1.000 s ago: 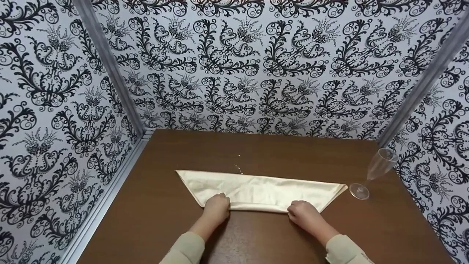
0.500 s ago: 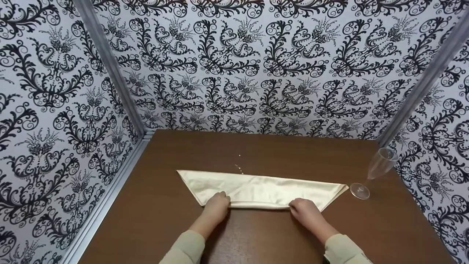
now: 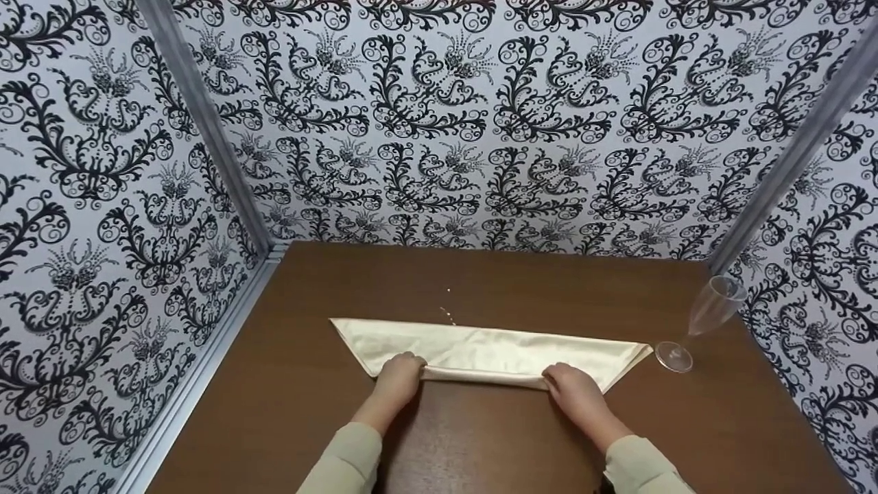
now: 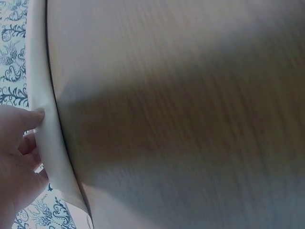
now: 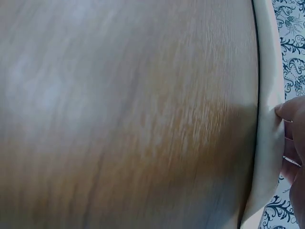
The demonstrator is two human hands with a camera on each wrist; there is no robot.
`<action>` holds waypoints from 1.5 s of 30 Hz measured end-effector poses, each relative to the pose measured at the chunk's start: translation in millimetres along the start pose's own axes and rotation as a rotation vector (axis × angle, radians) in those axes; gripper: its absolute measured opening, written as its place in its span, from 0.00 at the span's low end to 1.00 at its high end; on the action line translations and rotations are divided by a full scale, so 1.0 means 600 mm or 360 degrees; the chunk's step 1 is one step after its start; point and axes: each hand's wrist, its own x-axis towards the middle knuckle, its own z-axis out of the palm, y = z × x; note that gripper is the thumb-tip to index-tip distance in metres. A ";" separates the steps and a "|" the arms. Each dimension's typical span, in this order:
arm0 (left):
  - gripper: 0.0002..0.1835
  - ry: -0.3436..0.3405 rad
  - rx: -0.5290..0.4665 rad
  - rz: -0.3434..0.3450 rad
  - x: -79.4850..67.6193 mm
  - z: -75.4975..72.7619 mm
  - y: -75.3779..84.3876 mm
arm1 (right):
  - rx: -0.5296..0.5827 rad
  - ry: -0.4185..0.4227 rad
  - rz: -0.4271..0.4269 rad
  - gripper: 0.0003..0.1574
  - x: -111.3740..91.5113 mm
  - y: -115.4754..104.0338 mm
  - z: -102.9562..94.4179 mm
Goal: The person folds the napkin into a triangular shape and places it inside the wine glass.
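A cream satin napkin [image 3: 480,350] lies on the brown table in a long trapezoid, its near edge turned up in a narrow roll. At the left part of that roll my left hand [image 3: 400,379] grips the fabric, fingers curled over it. My right hand [image 3: 576,392] pinches the same roll farther right. In the left wrist view the thumb [image 4: 32,118] presses on the rolled edge, with fingers behind it. The right wrist view likewise has the thumb [image 5: 285,109] on the smooth roll [image 5: 270,71]. A stretch of roll runs taut between both hands.
A clear stemmed glass [image 3: 715,309] stands just right of the napkin's right tip. Patterned wall panels [image 3: 439,137] enclose the brown table [image 3: 370,281] at the back and sides. Small white specks [image 3: 447,314] show on the tabletop behind the napkin.
Both hands have moved slightly away from me, carrying the rolled near edge with them, so the napkin is a little narrower. The glass has not moved.
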 end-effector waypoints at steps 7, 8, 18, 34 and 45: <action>0.02 -0.0112 -0.0133 -0.0193 0.011 0.006 -0.001 | -0.0002 0.0043 0.0007 0.04 0.003 0.004 0.003; 0.03 -0.0105 -0.0134 -0.0216 0.012 0.007 -0.001 | -0.0006 0.0046 0.0007 0.04 0.004 0.004 0.004; 0.06 -0.0077 -0.0132 -0.0319 0.019 0.013 -0.004 | 0.0008 0.0043 0.0029 0.04 0.013 0.012 0.010; 0.10 -0.0070 0.0171 -0.0206 0.024 0.005 0.013 | -0.0062 0.0250 -0.0283 0.21 0.015 0.019 0.010; 0.08 -0.0051 0.0129 -0.0016 0.011 0.002 0.003 | -0.0149 0.0097 -0.0594 0.22 0.016 0.034 -0.001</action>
